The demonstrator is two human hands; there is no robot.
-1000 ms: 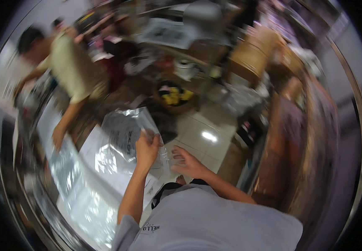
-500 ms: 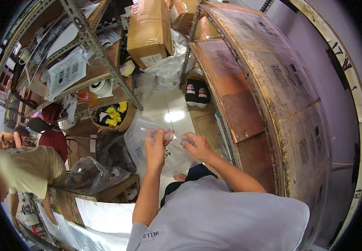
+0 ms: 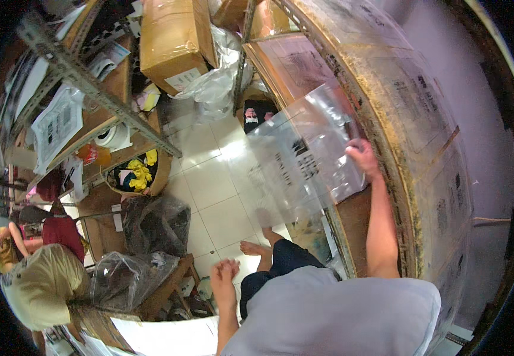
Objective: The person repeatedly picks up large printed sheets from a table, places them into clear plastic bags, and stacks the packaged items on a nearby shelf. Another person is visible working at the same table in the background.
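Note:
My right hand (image 3: 362,159) is at the right, its fingers pinched on the edge of a large clear plastic bag (image 3: 295,148) with black print. The bag spreads out to the left of that hand, above the tiled floor and in front of the brown boards on the rack. Much of what lies behind shows through it. My left hand (image 3: 224,274) is low, near my knee and away from the bag. Its fingers are loosely bent and slightly apart, and nothing shows in them.
A metal-framed rack of brown boards (image 3: 352,231) stands close on my right. Left are metal shelves (image 3: 120,113), a container of yellow and dark cloth (image 3: 141,172) and a bench with white sheets (image 3: 168,332). A taped carton (image 3: 177,41) stands ahead. Another person (image 3: 49,279) bends at far left.
My hands have separated. The right hand has swung right and up, drawing the plastic bag out flat. My left hand has let go of it and dropped toward me.

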